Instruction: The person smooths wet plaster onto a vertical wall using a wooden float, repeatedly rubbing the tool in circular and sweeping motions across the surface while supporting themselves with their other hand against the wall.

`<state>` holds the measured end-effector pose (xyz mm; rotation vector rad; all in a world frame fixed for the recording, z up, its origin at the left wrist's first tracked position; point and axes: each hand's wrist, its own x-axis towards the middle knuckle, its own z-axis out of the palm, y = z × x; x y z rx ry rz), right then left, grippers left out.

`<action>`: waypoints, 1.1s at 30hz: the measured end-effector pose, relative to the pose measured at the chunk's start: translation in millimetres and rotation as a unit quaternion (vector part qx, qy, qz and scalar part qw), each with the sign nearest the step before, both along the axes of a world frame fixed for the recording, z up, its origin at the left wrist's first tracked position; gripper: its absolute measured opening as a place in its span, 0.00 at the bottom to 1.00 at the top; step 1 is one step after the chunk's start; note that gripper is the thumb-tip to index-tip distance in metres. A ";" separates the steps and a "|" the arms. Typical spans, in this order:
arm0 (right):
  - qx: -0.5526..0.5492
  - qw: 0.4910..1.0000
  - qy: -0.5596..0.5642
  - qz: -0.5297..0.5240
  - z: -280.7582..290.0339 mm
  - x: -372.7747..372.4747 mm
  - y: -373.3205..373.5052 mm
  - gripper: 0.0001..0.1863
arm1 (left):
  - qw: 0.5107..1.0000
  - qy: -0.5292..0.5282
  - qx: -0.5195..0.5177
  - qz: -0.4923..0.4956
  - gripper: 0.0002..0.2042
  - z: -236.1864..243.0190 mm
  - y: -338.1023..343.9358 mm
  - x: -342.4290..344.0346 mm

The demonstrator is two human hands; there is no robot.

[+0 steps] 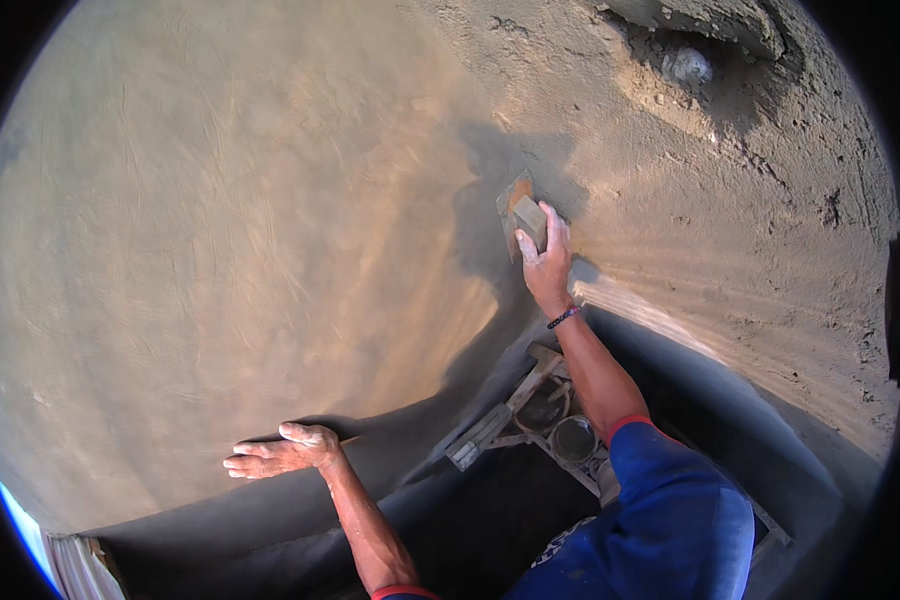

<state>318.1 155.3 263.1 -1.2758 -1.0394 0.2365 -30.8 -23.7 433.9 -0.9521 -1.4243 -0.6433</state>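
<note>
Trowel's place: we see the trowel [513,200] in the right hand [548,262], its plate reaching up and to the left past our fingertips, by the border between the smooth plaster [220,250] and the rough plaster [730,240]; we cannot tell whether the whole plate touches.
Trowel's look: thin, grey, with 1 pointed corner upward, a rusty orange patch near that corner, and a grey block handle [532,222] across its back.
Right-hand grip: closed around the handle, thumb on the left side and fingers on the right, so we have only the handle's width between them.
Right wrist: we wear 1 dark beaded bracelet [563,317], below pale smears on the fingers.
Left hand [288,450]: empty and flat, fingers stretched to the left and thumb on top, beside the smooth plaster; we cannot tell whether it touches.
Around the trowel: a dark patch lies on the plaster.
Upper right: we find a deep hollow [740,90] in the rough plaster, with a whitish lump [687,66] inside.
Below our right forearm: a wooden frame [482,435] and a round bucket [574,440].
Clothing: our blue sleeve [660,480] has a red edge.
</note>
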 end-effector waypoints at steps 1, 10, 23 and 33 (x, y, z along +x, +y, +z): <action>-0.036 0.999 0.018 0.001 -28.8 -5.6 -8.1 0.30 | 1.000 0.004 0.009 -0.007 0.36 0.2 2.8 0.2; 0.179 0.977 -0.070 0.090 151.7 -53.8 -19.1 0.33 | 1.000 0.000 0.011 -0.002 0.37 -5.0 -1.7 -14.0; -0.012 0.998 0.060 0.035 -31.4 -28.2 -27.6 0.32 | 1.000 -0.001 0.018 -0.009 0.36 -5.7 8.6 -3.0; 0.246 0.956 -0.134 0.086 314.5 -56.4 -33.5 0.30 | 0.999 -0.034 -0.018 -0.006 0.36 -4.2 -8.1 -7.5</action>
